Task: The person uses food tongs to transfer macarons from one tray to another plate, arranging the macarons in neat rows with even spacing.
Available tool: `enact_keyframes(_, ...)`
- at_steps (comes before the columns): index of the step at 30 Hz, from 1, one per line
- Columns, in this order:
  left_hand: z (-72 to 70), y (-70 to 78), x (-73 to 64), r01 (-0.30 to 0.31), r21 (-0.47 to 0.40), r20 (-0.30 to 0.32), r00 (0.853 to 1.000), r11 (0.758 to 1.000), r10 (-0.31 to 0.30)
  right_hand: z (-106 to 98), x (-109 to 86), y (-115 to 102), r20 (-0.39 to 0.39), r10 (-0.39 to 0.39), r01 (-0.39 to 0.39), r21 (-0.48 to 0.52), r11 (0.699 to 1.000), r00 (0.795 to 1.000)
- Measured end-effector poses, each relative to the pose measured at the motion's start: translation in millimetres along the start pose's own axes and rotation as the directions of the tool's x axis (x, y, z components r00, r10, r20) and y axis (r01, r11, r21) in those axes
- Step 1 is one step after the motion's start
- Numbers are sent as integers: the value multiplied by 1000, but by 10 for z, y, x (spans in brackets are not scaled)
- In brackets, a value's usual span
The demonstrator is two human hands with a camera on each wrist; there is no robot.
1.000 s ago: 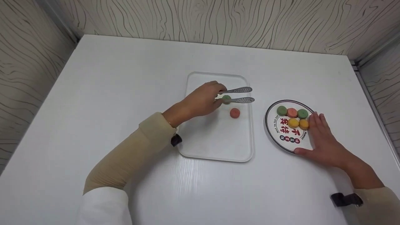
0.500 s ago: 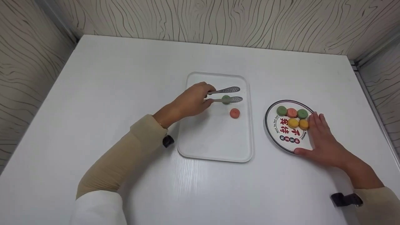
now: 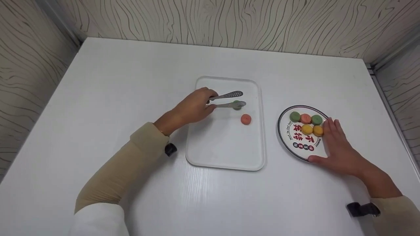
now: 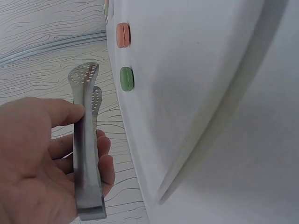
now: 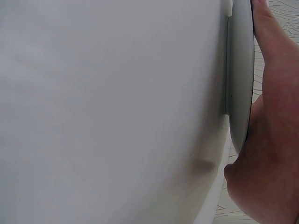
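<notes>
My left hand [image 3: 193,105] grips a pair of metal tongs [image 4: 86,154] with perforated tips, thumb on one arm and fingers on the other. The tips are spread apart with nothing between them. In the head view the lower tip overlaps a green macaron [image 4: 126,79] lying on the white tray [image 3: 226,150]. A pinkish-red macaron [image 3: 245,119] lies beside it, nearer me. My right hand [image 3: 343,155] rests at the right rim of a round printed plate [image 3: 316,155], fingers extended and thumb at the near edge.
On the plate sit two green macarons [image 3: 295,116], a pink macaron [image 3: 305,118] and two yellow macarons [image 3: 307,129]. The plate stands right of the tray on a white table [image 3: 131,78]. Wood-patterned panels [image 3: 229,23] rise behind and at both sides.
My left hand has drawn the tongs to the left across the tray, their tips still apart. Both tray macarons stay put. The right hand and plate have not visibly moved.
</notes>
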State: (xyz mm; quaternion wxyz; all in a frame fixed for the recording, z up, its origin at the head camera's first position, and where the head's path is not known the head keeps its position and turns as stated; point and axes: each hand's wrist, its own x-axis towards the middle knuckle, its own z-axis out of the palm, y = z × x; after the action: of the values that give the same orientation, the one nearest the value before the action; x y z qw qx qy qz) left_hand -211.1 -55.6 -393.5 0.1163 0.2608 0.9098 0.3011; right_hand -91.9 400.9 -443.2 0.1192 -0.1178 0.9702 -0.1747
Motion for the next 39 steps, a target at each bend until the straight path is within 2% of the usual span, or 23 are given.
enact_keyframes(9,13,-114,-22,3,-6,14,1000,1000,-3,-6,7,-2,13,15,-15,1,1000,1000)
enact_keyframes(29,96,-170,-5,69,2,34,997,998,-69,-5,11,2,12,23,-23,21,1000,1000)
enact_keyframes(39,123,-182,-5,57,23,46,997,998,-58,9,-4,-3,-1,6,-6,27,1000,1000)
